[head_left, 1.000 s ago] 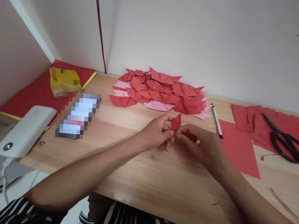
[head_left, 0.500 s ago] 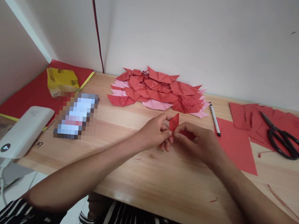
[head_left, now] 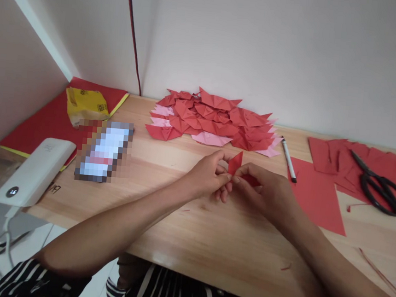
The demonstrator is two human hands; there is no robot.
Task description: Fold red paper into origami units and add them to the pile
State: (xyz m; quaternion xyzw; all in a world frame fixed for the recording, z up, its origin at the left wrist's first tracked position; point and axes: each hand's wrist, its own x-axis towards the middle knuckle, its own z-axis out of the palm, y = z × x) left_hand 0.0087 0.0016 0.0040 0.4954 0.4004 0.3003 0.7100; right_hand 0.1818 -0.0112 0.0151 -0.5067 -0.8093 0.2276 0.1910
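Note:
A small folded red paper (head_left: 236, 163) is held up between my two hands above the wooden table (head_left: 177, 230). My left hand (head_left: 213, 174) pinches it from the left, thumb against its lower edge. From the right, my right hand (head_left: 262, 184) grips it with thumb and fingertips, and part of the red paper shows under that hand's fingers. Behind the hands lies a pile of folded red and pink paper pieces (head_left: 217, 118), overlapping in rows along the wall. The fingers hide much of the held piece's lower part.
At the right lie a flat red sheet (head_left: 318, 200), a white marker (head_left: 289, 160), cut red papers (head_left: 329, 153) and black-handled scissors (head_left: 384, 195). A phone (head_left: 105, 152), white power bank (head_left: 36, 171), yellow packet (head_left: 87, 104) and red sheets (head_left: 29, 129) occupy the left.
The whole scene has shifted slightly to the right as the camera turned a little. Both hands keep hold of the folded red paper in nearly the same pose.

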